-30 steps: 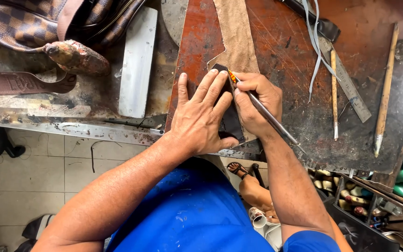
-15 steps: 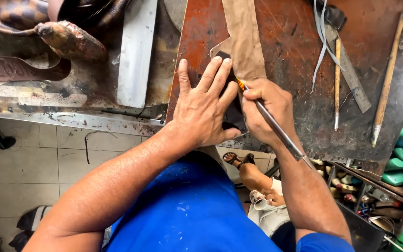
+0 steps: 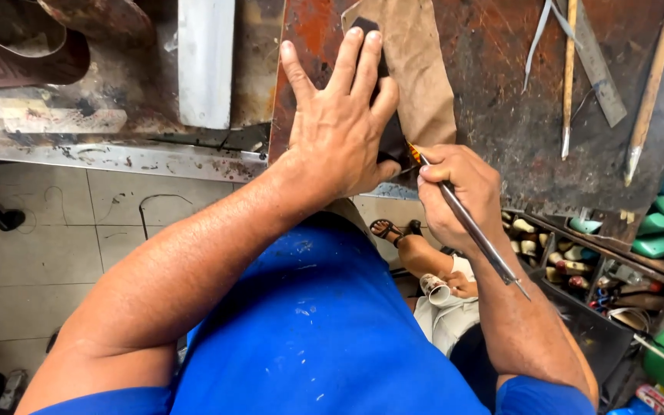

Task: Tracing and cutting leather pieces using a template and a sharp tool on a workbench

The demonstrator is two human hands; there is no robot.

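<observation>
Left hand (image 3: pixel 343 115) is spread flat, fingers wide, pressing a dark template (image 3: pixel 388 131) down onto a tan leather strip (image 3: pixel 416 69). Both lie on a rusty red board (image 3: pixel 309 31) at the near edge of the bench. Most of the template is hidden under the palm; only its far tip and a sliver on the right show.

Right hand (image 3: pixel 459 192) sits just right of that, closed around a thin metal pen (image 3: pixel 474 227) in a writing grip. The orange tip touches the near right edge of the template, and the back end sticks out toward the person.

Further left on the bench there's a white bar (image 3: pixel 205 61) lying flat. Off to the right, well apart from the hands, a few long sticks (image 3: pixel 647 92) and a metal file (image 3: pixel 597 73) rest on the dark bench top (image 3: pixel 516 123).
</observation>
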